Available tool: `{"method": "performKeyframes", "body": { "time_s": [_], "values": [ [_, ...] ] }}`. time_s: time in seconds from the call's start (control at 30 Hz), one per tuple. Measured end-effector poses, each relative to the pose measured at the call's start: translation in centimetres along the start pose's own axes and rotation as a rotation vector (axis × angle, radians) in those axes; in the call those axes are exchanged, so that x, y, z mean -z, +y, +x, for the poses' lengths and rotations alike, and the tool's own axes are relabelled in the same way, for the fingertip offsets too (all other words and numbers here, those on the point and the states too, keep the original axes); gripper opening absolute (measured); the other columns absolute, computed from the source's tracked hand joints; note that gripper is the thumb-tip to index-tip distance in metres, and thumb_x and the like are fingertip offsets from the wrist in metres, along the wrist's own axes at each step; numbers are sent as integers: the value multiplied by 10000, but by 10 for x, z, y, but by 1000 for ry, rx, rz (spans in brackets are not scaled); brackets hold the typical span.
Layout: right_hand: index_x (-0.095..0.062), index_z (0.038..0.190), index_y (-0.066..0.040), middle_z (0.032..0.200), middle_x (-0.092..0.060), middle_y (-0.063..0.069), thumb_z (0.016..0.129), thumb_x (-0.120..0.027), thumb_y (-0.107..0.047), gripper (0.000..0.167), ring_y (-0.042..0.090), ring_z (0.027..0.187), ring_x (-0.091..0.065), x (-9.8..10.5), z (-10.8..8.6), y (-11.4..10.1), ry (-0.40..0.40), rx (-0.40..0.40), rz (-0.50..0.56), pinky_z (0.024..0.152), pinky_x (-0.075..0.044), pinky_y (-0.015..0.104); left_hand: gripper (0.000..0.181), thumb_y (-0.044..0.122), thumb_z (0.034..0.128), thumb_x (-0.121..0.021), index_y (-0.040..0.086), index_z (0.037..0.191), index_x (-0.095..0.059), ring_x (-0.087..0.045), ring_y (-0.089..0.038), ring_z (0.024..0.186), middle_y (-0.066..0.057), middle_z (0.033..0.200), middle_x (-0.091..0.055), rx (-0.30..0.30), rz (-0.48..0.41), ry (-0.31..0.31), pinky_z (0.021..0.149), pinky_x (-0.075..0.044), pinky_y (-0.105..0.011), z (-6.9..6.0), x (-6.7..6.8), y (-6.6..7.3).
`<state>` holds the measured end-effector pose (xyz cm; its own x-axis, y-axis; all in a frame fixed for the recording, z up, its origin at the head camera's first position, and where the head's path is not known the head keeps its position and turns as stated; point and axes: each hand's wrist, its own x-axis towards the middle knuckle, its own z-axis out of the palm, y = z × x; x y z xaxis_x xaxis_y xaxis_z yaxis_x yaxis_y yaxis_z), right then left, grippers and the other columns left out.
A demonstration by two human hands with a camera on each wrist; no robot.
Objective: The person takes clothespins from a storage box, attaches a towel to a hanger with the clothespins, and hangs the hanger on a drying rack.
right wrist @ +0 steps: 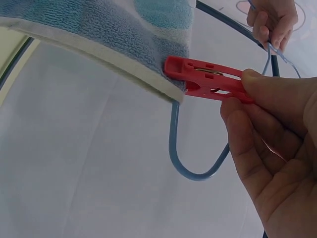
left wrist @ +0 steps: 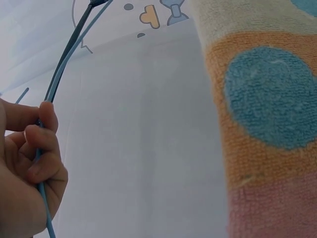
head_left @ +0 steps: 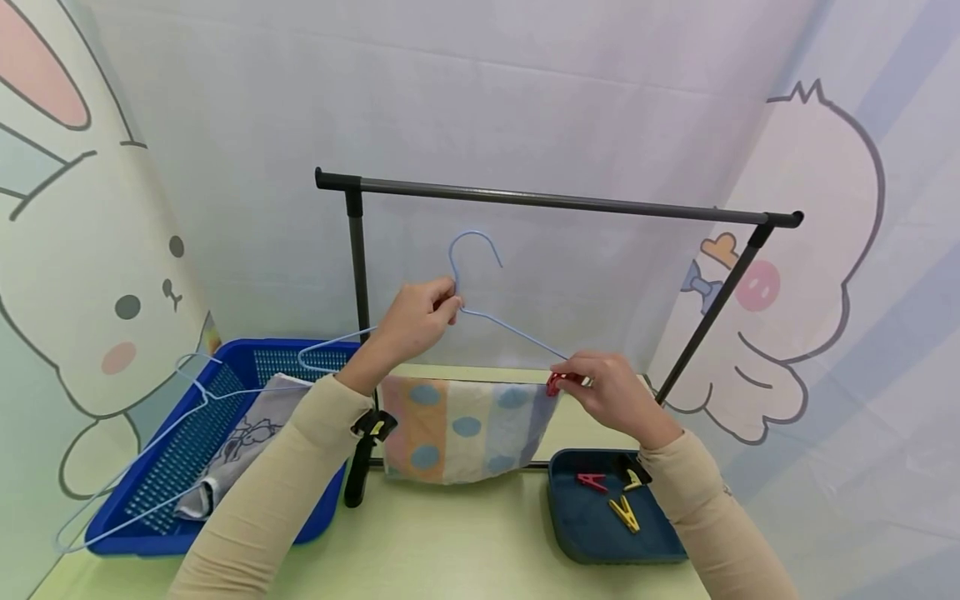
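My left hand [head_left: 420,317] holds a light blue wire hanger [head_left: 517,331] just below its hook, fingers curled round the wire in the left wrist view. A towel [head_left: 467,450] with coloured stripes and blue dots hangs over the hanger's lower bar. My right hand [head_left: 611,396] pinches the handle end of a red clothespin [right wrist: 208,79] between thumb and fingers. Its jaws sit over the towel's top corner, beside the hanger's bent end [right wrist: 195,175]. In the head view this hand partly hides the clothespin and that end of the hanger.
A black rack's rail [head_left: 555,200] stands behind the hanger. At the left, a blue basket [head_left: 142,546] holds a grey cloth [head_left: 251,442], with another blue hanger [head_left: 206,398] across it. A dark tray [head_left: 562,533] at the right contains red and yellow clothespins [head_left: 624,514].
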<state>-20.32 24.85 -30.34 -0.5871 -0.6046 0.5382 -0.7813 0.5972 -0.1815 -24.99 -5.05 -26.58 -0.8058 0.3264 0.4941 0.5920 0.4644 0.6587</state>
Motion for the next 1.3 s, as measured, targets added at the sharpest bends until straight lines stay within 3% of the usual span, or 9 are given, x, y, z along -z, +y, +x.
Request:
{"method": "performKeyframes", "body": {
  "time_s": [0.7, 1.03, 1.3],
  "values": [
    [-701, 1045, -23, 873, -668, 26, 772, -739, 45, 283, 89, 712, -619, -2, -2, -2, -25, 8, 6, 616, -533, 301, 208, 139, 982, -498, 96, 789, -565, -405, -203, 519, -19, 680, -570, -28, 11, -3, 510, -339, -307, -3, 4, 0],
    [-655, 1145, 27, 899, -654, 36, 780, -739, 37, 374, 97, 736, -618, -3, -3, -1, -28, -33, -7, 634, -524, 270, 215, 229, 1009, -462, 129, 841, -550, -400, -195, 498, 20, 696, -584, -24, 77, -74, 504, -332, -311, -1, 8, -1],
    [-637, 1172, 37, 884, -650, 37, 784, -737, 36, 401, 114, 749, -641, -2, 0, -2, -5, -32, -4, 655, -529, 263, 211, 234, 1015, -452, 125, 852, -529, -376, -198, 494, -17, 650, -522, -29, 66, -66, 506, -322, -312, -2, 8, -1]
  ]
}}
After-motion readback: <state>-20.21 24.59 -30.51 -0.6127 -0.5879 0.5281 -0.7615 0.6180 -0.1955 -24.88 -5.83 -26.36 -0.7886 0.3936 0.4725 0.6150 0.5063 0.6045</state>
